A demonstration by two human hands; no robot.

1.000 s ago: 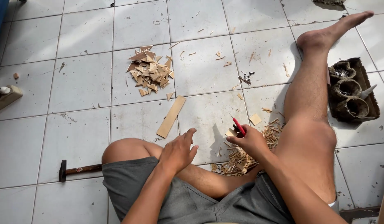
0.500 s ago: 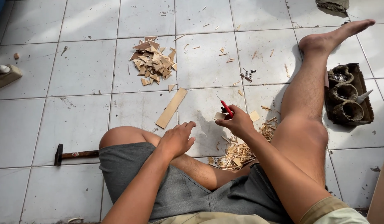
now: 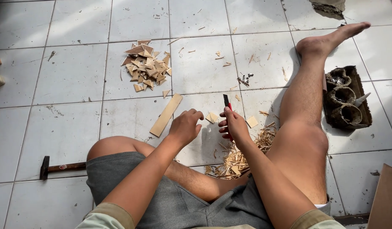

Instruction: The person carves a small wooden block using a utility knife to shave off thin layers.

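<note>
I sit on a white tiled floor with my legs apart. My right hand grips a red utility knife, its dark blade end pointing up and away. My left hand hovers just left of it with curled fingers and holds nothing. A flat wooden strip lies on the tiles just beyond my left hand. Two small square wood pieces lie near the knife. A heap of wood shavings sits below my right hand, between my legs.
A pile of small cut wooden pieces lies farther out. A hammer rests by my left thigh. A dark holder with round cups stands beside my right leg. Small nails are scattered on the tile; a board corner sits bottom right.
My right hand with the knife has moved up and left, towards my left hand. My left hand has lifted off my knee and come forward near the knife.
</note>
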